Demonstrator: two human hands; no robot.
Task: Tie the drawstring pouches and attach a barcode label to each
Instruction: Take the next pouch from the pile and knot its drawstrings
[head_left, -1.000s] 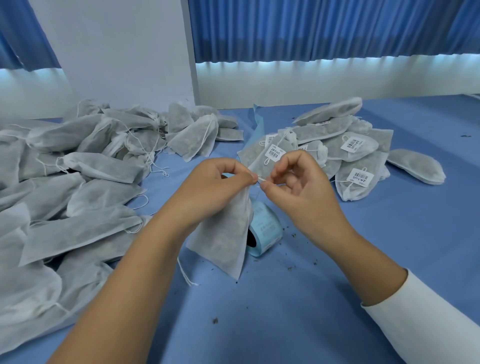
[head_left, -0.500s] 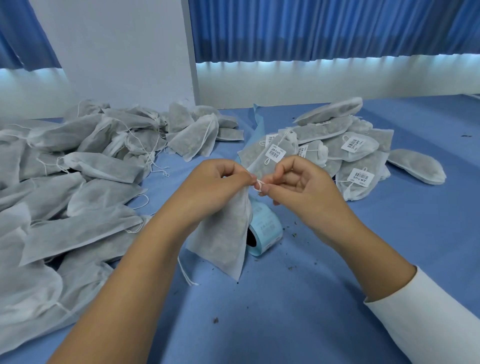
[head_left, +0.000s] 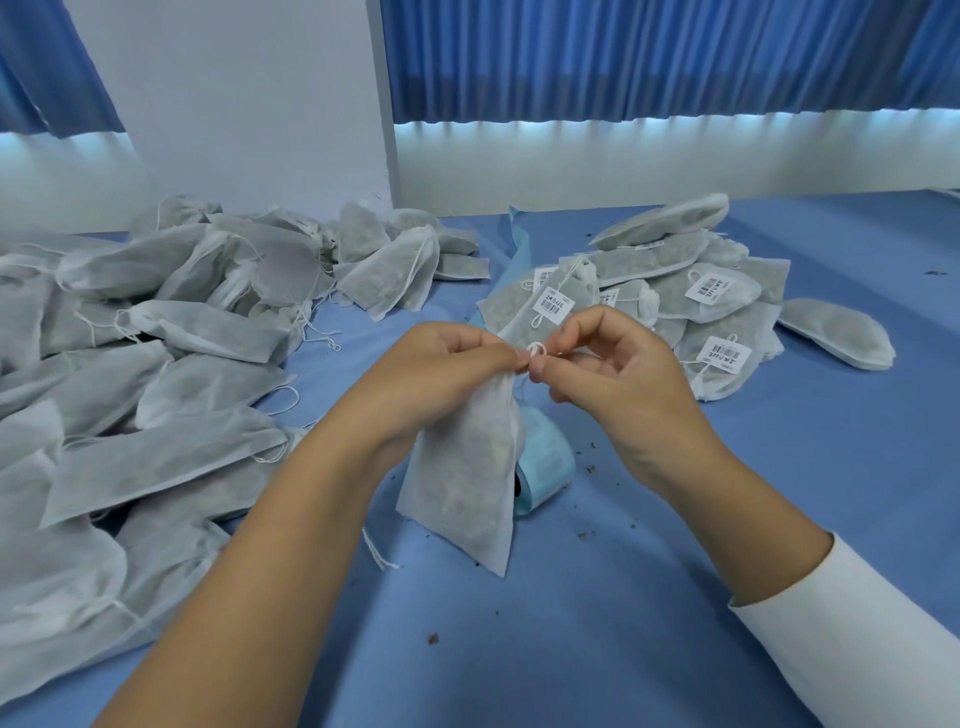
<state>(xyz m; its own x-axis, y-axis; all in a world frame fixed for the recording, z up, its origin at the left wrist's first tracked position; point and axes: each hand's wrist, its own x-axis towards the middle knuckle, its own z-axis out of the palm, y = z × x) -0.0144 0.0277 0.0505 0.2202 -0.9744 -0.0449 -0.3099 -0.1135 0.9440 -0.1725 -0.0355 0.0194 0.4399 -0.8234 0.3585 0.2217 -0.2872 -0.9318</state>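
Note:
A grey filled drawstring pouch (head_left: 467, 478) hangs upright over the blue table, its bottom corner near the cloth. My left hand (head_left: 441, 374) grips its gathered neck. My right hand (head_left: 613, 374) pinches the white drawstring (head_left: 536, 349), which forms a small loop between my fingertips. Behind the pouch lies a light blue roll of labels (head_left: 545, 462), partly hidden.
A large heap of unlabelled grey pouches (head_left: 130, 364) covers the left of the table. A pile of tied pouches with barcode labels (head_left: 701, 306) sits at the back right. Dark crumbs dot the blue tablecloth (head_left: 571, 649). A white wall and blue curtains stand behind.
My right hand has shifted slightly toward the left hand and worked the drawstring into a visible loop at the pouch's neck. The pouch and left hand stay in place.

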